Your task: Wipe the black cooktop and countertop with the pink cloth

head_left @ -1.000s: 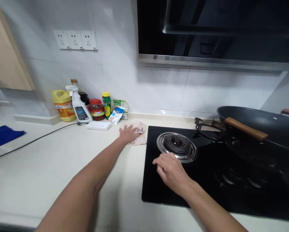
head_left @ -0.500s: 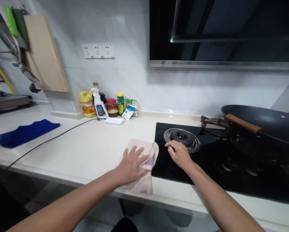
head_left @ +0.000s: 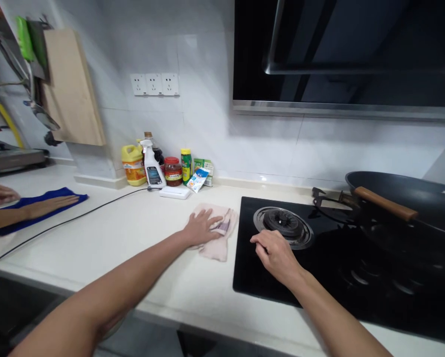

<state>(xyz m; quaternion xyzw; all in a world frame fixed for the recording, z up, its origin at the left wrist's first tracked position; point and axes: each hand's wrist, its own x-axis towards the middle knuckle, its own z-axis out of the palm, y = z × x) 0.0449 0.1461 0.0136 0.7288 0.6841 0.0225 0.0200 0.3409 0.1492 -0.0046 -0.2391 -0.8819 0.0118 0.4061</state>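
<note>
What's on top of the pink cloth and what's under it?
The left hand rests on the pink cloth. The cloth lies on the white counter; the part it covers can't be seen.

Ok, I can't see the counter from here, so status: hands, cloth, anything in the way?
Left hand spread on pink cloth, counter beneath. Right hand over hob, nothing visible in it. White box behind cloth, black cable to its left.

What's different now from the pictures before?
The left hand, pressing the pink cloth, slid it from near the wall toward the front of the counter, then partway back. Another person's hand has come onto the blue cloth. The right hand stays over the hob; the spray bottle and wok stayed put.
</note>
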